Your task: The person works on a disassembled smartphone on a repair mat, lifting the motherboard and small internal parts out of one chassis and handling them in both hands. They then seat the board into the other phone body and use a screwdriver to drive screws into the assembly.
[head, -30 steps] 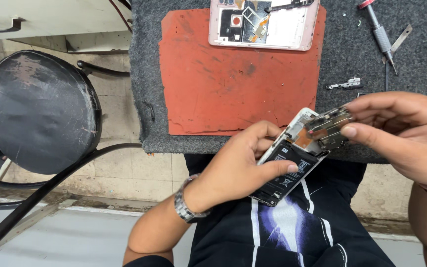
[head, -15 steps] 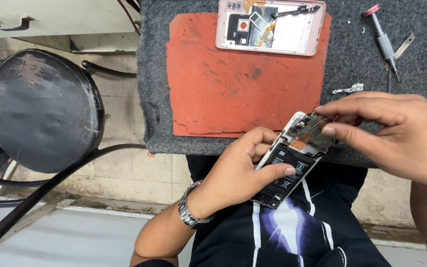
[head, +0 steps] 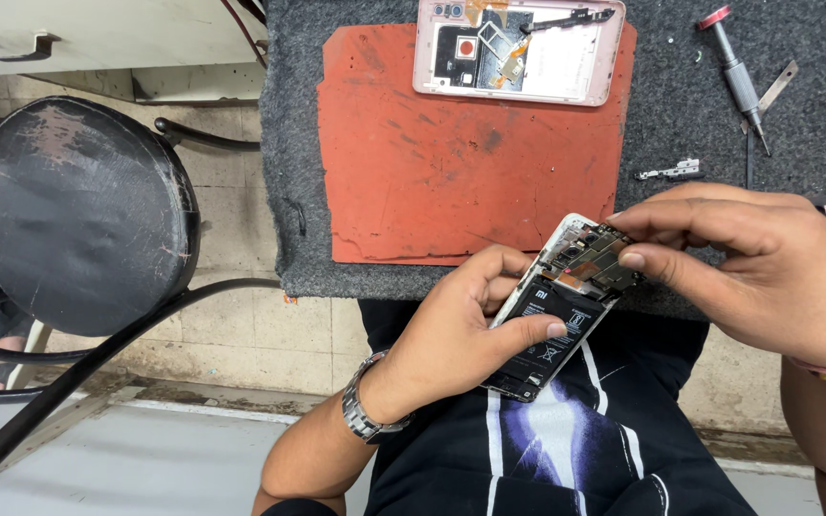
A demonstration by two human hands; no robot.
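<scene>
The opened phone (head: pixel 556 306) sits tilted in the left hand (head: pixel 456 334), thumb across its black battery, while the right hand (head: pixel 757 272) pinches the circuit board at its top end. Beyond the hands lie an orange mat (head: pixel 413 153) and a pink back cover (head: pixel 518 48); a screwdriver (head: pixel 736 75) and small bracket (head: pixel 669 173) lie above the right hand. The grey bench edge runs just under the left fingers, and a black stool (head: pixel 78 210) stands well to their left.

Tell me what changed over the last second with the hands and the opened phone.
Little changed. The right hand shifted slightly left, its fingertips pinching at the circuit board end of the opened phone. The left hand kept cradling the phone, thumb on the battery. The pink back cover, screwdriver and orange mat lie as before.
</scene>
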